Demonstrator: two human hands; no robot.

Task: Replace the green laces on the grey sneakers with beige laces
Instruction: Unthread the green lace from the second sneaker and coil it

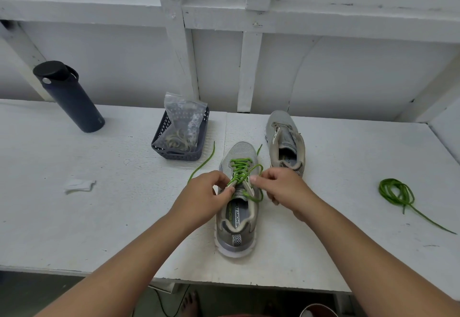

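Centre frame, my left hand and right hand each pinch the bright green cord lace to unthread the near grey mesh sneaker, the 2nd one.

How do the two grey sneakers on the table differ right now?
The near sneaker still has its green lace threaded; the far sneaker has none. Both hands, left and right, pinch the near sneaker's lace; nothing touches the far one. Both point toes away and look like a pair.
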